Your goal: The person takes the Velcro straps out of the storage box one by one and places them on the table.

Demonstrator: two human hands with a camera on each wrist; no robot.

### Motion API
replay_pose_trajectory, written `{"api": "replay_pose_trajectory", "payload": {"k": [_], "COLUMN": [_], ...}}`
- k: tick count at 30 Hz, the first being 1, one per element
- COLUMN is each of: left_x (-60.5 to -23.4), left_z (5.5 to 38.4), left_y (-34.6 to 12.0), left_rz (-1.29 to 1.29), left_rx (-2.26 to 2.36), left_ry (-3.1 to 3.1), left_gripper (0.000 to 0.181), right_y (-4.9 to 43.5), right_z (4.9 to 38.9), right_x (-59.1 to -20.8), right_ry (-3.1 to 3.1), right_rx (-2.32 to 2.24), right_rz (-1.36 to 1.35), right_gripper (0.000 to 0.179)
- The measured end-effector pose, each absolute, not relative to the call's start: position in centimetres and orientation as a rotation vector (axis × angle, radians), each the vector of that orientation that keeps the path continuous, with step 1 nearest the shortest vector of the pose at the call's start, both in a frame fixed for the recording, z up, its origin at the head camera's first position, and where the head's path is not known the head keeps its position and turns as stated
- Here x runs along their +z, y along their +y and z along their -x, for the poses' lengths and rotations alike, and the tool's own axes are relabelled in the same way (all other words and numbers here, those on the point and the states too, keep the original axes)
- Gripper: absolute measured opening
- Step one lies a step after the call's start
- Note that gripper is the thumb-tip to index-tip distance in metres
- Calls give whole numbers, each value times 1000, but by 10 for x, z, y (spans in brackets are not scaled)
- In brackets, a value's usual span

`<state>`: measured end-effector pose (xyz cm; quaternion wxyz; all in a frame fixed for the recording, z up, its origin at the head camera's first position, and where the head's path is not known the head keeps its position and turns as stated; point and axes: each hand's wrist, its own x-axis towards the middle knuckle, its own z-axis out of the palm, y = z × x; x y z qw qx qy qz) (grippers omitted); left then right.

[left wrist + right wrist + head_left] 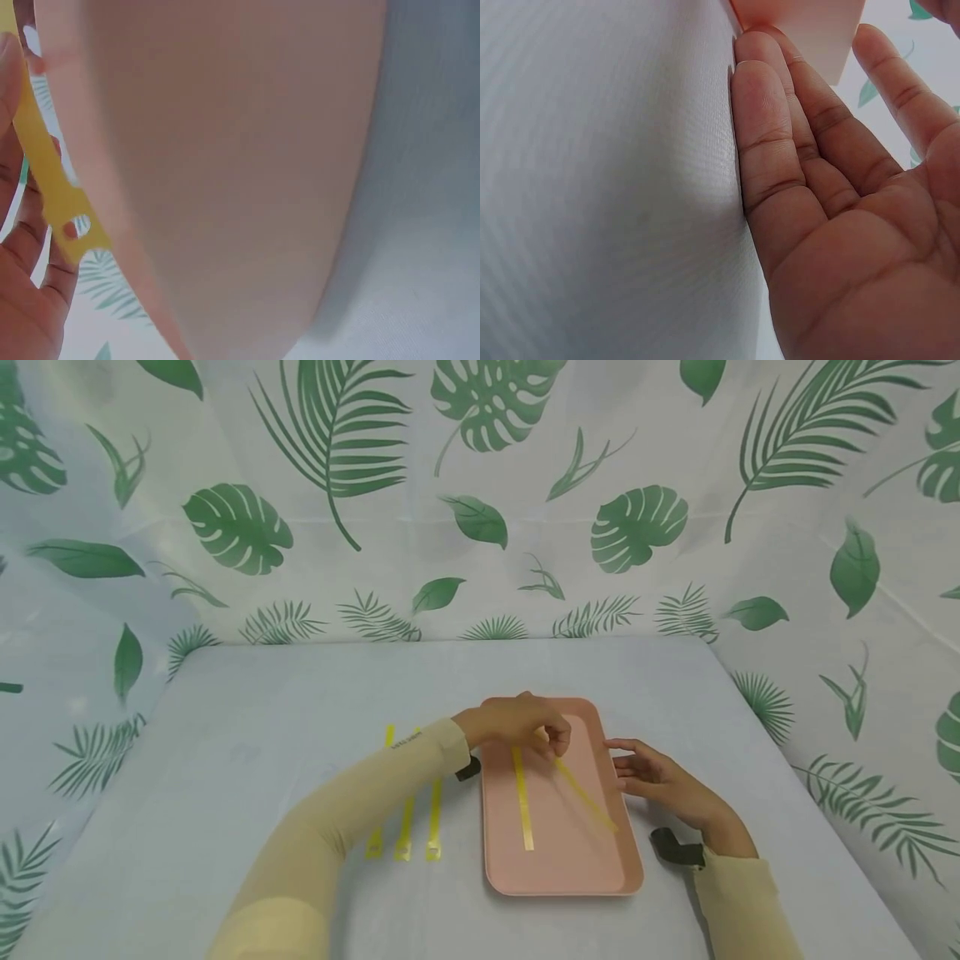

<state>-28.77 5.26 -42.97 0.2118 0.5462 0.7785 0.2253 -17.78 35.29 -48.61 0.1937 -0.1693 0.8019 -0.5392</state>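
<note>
The left hand (525, 725) is over a pink, shallow tray with round corners (558, 878). Its thumb and fingers are clamped on a long, thin, flat yellow strip (587, 795). The strip slants down from the hand toward the right side of the tray. In the left wrist view, the thumb is on one face of it and other fingers are behind, and the strip has a wide end with a hole in it.

Another flat yellow strip (522, 802) lies in the tray, on the left half, with its far end close under the left hand. Three more yellow strips (435, 818) lie side by side to the left of the tray, on the pale white cloth (225, 777). The left arm passes over them and hides parts of them. Their wide ends point toward the person.

The right hand (660, 781) is just by the right side of the tray. It holds nothing — its fingers are stretched out, some side by side and one well apart. The fingertips come right up to the tray, but I cannot tell if they push on it.

Both arms wear long, pale yellow sleeves (352, 802), and a small, black, bent piece (677, 847) sits by the right wrist. Behind it all hangs a white sheet with green leaf pictures (525, 527).
</note>
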Motion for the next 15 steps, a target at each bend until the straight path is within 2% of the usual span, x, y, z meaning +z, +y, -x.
{"api": "replay_pose_trajectory", "payload": {"k": [3,8,15], "left_x": [-428,-422,-419], "left_z": [284,278,273], "left_y": [52,53,52], "left_rz": [-1508,-1488,-1439], "left_rx": [632,627,830], "left_ry": [2168,2189,2124], "left_gripper": [5,16,16], "right_y": [353,353,352], "right_z": [178,177,175], "right_x": [-486,-484,-482], "right_ry": [2256,2288,2286], "right_rx": [-1500,-1473,-1486], "right_rz": [465,447,462], "right_gripper": [62,60,59]}}
